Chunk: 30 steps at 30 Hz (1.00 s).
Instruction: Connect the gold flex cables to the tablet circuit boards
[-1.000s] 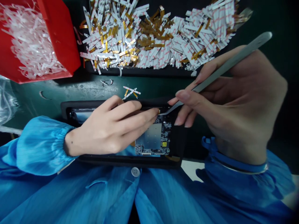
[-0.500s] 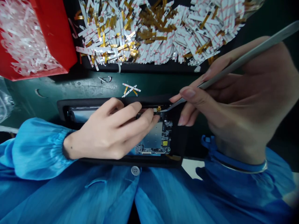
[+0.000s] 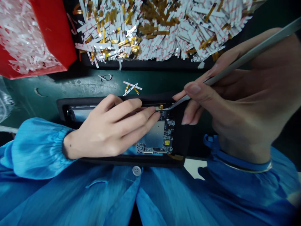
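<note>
A tablet-like device [image 3: 80,114] with an exposed circuit board [image 3: 155,135] lies in a black frame [image 3: 63,105] in front of me. My left hand [image 3: 113,128] rests over its middle, fingers stretched out and fingertips down by the board's upper edge. There, a small gold flex cable [image 3: 161,107] with a pale strip shows beside the fingertips; the fingers hide part of it. In my right hand [image 3: 240,94], metal tweezers [image 3: 244,59] are held like a pen. Their bent tip touches or nearly touches the board's upper edge, right of the gold piece.
Many white and gold flex strips [image 3: 160,40] lie heaped on a black tray [image 3: 150,65] at the back. A red bin [image 3: 53,34] of pale paper-like scraps [image 3: 25,37] stands at back left. Several loose strips [image 3: 132,88] lie on the green table [image 3: 84,81].
My left fingertips have shifted slightly at the board's upper edge. My right hand and tweezers have moved a little to the right, with the tip still at the board.
</note>
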Motion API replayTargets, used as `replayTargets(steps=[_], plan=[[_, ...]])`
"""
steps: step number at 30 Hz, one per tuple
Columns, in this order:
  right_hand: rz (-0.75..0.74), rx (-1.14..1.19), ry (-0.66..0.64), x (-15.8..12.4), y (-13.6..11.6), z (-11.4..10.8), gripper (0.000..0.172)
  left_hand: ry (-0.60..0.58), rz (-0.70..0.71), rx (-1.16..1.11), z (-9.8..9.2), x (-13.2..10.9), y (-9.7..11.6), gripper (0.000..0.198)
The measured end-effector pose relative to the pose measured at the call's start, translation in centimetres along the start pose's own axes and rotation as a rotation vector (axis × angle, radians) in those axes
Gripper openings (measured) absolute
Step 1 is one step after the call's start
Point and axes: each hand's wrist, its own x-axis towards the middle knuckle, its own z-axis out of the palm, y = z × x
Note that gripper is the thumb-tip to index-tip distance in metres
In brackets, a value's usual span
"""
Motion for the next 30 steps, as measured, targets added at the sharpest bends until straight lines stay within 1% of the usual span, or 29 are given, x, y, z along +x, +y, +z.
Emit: replayTargets(steps=[4, 8, 13, 16, 18, 20, 23, 26, 28, 30], plan=[[-0.002, -0.008, -0.003, -0.04, -0.08, 0.07, 0.025, 0.000, -0.002, 0.001, 0.08, 0.00, 0.07, 0.025], [0.005, 0.000, 0.020, 0.00, -0.16, 0.17, 0.025, -0.005, 0.000, -0.017, 0.14, -0.16, 0.10, 0.028], [0.005, 0.008, 0.009, -0.08, -0.22, 0.20, 0.026, -0.008, -0.002, -0.027, 0.12, -0.21, 0.08, 0.029], [0.039, -0.026, 0.023, -0.23, -0.17, -0.04, 0.029, -0.010, -0.009, -0.024, 0.06, -0.22, 0.12, 0.027], [0.049, -0.059, 0.023, -0.32, -0.04, -0.29, 0.027, -0.014, -0.022, -0.023, 0.08, -0.23, 0.19, 0.028], [0.026, -0.067, 0.005, -0.32, 0.15, -0.52, 0.024, -0.029, -0.045, -0.022, 0.19, -0.21, 0.26, 0.032], [-0.038, -0.006, -0.028, -0.11, 0.31, -0.50, 0.029, -0.033, -0.037, 0.002, 0.43, -0.08, 0.26, 0.036], [-0.073, 0.036, -0.032, 0.14, 0.36, -0.02, 0.031, -0.018, 0.013, 0.043, 0.51, 0.03, 0.07, 0.029], [-0.110, 0.055, 0.024, 0.09, 0.52, 0.15, 0.028, -0.013, 0.026, 0.069, 0.45, 0.03, -0.13, 0.027], [-0.163, 0.054, 0.148, -0.41, 0.73, -0.16, 0.020, -0.033, 0.028, 0.102, 0.38, -0.03, -0.29, 0.030]])
